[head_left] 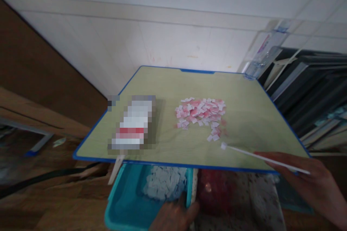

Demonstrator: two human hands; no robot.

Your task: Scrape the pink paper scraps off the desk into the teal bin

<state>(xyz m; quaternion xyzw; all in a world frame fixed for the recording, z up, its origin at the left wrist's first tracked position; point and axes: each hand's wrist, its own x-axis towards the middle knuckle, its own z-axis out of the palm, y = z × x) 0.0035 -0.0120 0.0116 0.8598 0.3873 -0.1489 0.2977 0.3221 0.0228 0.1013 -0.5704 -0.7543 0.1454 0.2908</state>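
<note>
My right hand (pixel 306 177) is closed round a thin white stick (pixel 252 151) over the board's right front edge. A small white piece (pixel 223 145) shows at the stick's far tip. Just beyond it, a patch of small pink and white paper squares (pixel 200 112) lies on the pale yellow-green board (pixel 238 94) with a blue rim. Below the board is a teal plastic tray (pixel 119 205) with a heap of whitish paper squares (pixel 165 182). My left hand (pixel 173 216) grips the tray's right wall, thumb outside and fingers inside; it is dim and partly cut off.
A blurred-out phone-like object (pixel 132 122) stands on the board's left, with a pale stick (pixel 116 169) below it. At the back right corner is a clear plastic bottle (pixel 267 54), beside dark stacked folders (pixel 314 79). A stained surface (pixel 238 198) lies under the board.
</note>
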